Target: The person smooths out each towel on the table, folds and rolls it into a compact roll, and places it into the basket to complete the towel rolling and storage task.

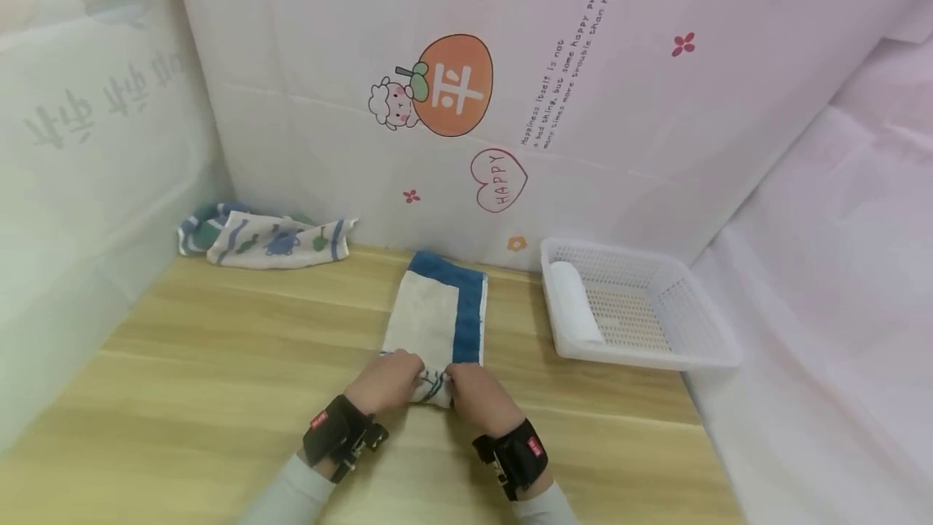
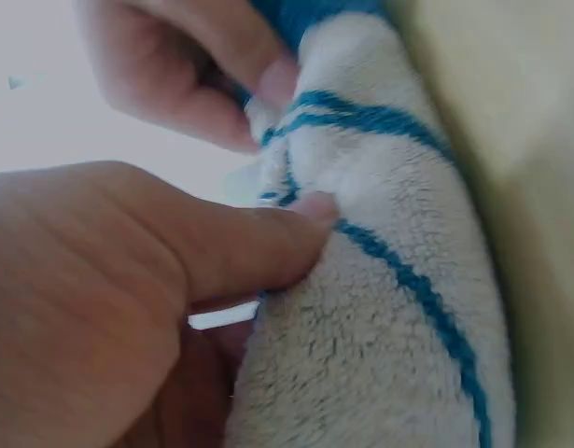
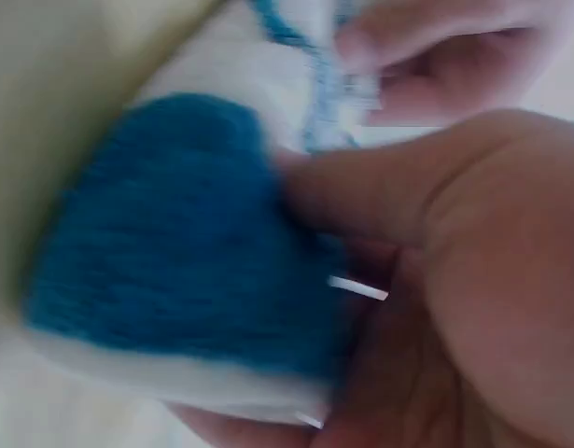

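A cream towel (image 1: pixel 426 314) with a blue border lies folded into a long strip on the table, its far end close to the back wall. At the near end both hands grip its turned-up edge, side by side. My left hand (image 1: pixel 386 382) pinches the left part; in the left wrist view its thumb (image 2: pixel 268 245) presses on cream terry cloth with blue lines. My right hand (image 1: pixel 484 399) holds the right corner, and the right wrist view shows its thumb (image 3: pixel 361 191) over the blue border (image 3: pixel 193 233), with fingers beneath the cloth.
A white plastic basket (image 1: pixel 700 298) stands at the right, with a white roll (image 1: pixel 573 302) along its left side. Crumpled patterned cloths (image 1: pixel 280 241) lie at the back left corner. Printed white sheeting (image 1: pixel 598 193) walls in the wooden table (image 1: pixel 219 363).
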The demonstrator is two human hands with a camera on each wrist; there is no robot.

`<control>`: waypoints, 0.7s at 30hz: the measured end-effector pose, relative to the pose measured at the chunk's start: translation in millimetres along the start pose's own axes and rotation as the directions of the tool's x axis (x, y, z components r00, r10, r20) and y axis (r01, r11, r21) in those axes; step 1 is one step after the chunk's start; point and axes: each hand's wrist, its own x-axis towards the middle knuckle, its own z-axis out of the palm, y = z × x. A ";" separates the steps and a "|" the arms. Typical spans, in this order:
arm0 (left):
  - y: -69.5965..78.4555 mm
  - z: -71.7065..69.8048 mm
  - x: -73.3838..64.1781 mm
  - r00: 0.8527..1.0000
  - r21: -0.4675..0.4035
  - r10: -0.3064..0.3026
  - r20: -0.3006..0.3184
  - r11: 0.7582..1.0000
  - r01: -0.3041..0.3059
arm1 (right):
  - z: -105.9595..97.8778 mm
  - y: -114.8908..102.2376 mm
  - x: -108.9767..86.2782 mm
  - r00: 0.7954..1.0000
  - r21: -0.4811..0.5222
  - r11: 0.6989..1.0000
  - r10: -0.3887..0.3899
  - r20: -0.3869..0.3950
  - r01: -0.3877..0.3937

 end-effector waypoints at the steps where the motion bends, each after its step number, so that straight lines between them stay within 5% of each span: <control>1: -0.5 -0.2 4.0 1.000 -0.010 -0.018 0.017 1.000 0.019 | -2.7 -1.5 -1.0 1.000 -0.002 1.000 0.009 -0.022 -0.009; 7: -2.4 -4.1 18.4 0.991 -0.067 -0.107 0.081 0.991 0.113 | -10.8 -20.3 -8.4 0.998 -0.146 0.989 -0.013 -0.062 0.004; 13: -3.5 -7.5 20.4 1.000 -0.095 -0.022 -0.014 0.995 0.021 | 14.0 -19.4 -0.8 0.991 -0.299 0.954 -0.065 -0.113 0.029; 17: -2.4 -11.8 19.6 0.995 -0.103 0.049 -0.083 0.993 -0.057 | 19.4 -7.0 7.5 0.992 -0.244 0.970 -0.048 -0.113 0.019; 21: -1.6 -15.4 15.9 0.997 -0.108 0.061 -0.047 0.992 -0.066 | 17.0 5.0 9.2 0.997 -0.114 0.993 -0.033 -0.070 0.025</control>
